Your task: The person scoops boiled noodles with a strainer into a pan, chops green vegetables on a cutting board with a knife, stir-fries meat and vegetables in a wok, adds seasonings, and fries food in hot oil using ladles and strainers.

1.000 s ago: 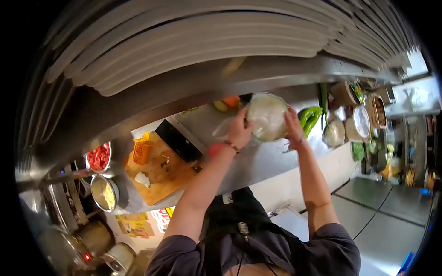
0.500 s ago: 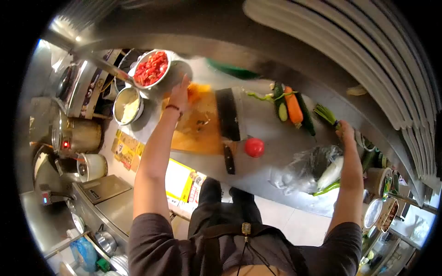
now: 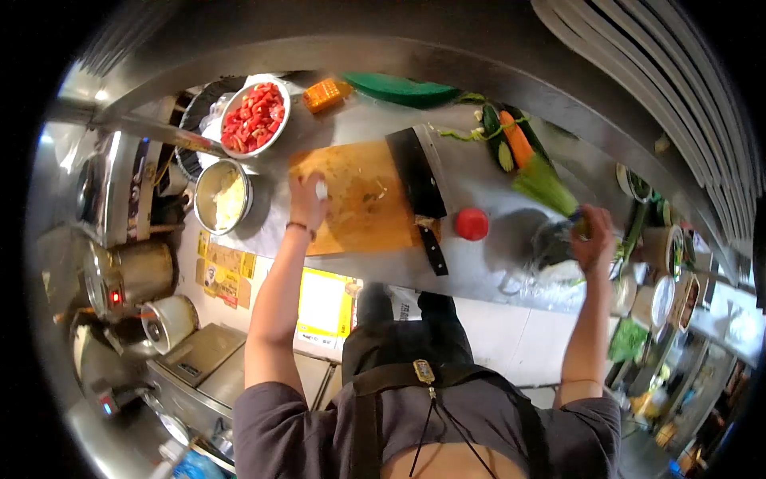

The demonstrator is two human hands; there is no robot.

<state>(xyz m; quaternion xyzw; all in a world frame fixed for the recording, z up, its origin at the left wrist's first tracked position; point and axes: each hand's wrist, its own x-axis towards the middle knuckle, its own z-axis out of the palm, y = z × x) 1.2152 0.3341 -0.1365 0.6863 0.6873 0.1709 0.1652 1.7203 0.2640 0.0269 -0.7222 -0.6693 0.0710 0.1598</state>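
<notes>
Under the shelf (image 3: 375, 52) — metal counter (image 3: 479, 185), board (image 3: 359, 219)

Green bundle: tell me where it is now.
In the head view, the green bundle is right of centre, in the right hand, its far end next to the carrot.

Green stalks (image 3: 545, 187), white piece (image 3: 321, 190), orange carrot (image 3: 517, 140), red tomato (image 3: 472, 224), dark-blotched orange-brown board (image 3: 367, 219)

We see a long grey metal overhead shelf (image 3: 319, 53) running across the top, a silvery stainless-steel counter (image 3: 471, 188) beneath it, pale tiled floor (image 3: 503, 343) below, a low boxy steel cabinet (image 3: 231, 369) at lower left, and cluttered metal shelving (image 3: 685, 382) at lower right.
</notes>
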